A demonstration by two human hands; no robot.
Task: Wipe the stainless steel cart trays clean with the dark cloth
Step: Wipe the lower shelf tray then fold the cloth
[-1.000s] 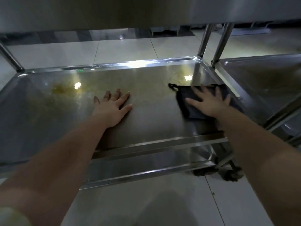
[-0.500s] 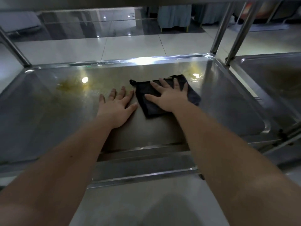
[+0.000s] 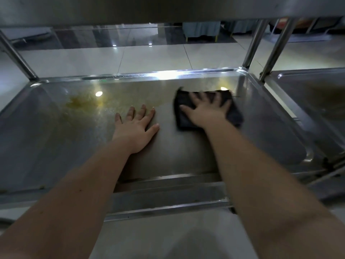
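Stainless steel cart tray [image 3: 261, 143] across most of the view, raised rim all round, glare on the far edge. Underside of an upper shelf [image 3: 168, 10] along the top. Second tray [image 3: 313, 101] just beside on the right, only partly in frame. Pale floor tiles [image 3: 153, 57] beyond the far rim. Lower shelf edge [image 3: 168, 208] below the near rim. Upright posts [image 3: 254, 42] at the far right corner, one more post [image 3: 16, 57] far left.

Both bare forearms in from the near side.

Dark cloth [image 3: 235, 114] flat on the tray floor, right of centre, toward the far right corner, clear of the rim; edges blurred.

Right hand [image 3: 207, 113] flat on top of the cloth, fingers straight and spread wide, pressing down, no curl round the fabric.

Left hand [image 3: 135, 128] palm down on bare steel near tray centre, fingers spread, holding nothing; just left of the cloth, not touching it.

Yellowish stain [image 3: 78, 103] on the tray floor, far left of the left hand; fainter smear from there rightward toward the cloth.

Small bright light reflection [image 3: 99, 93] beside the stain, another at the cloth's far right corner.
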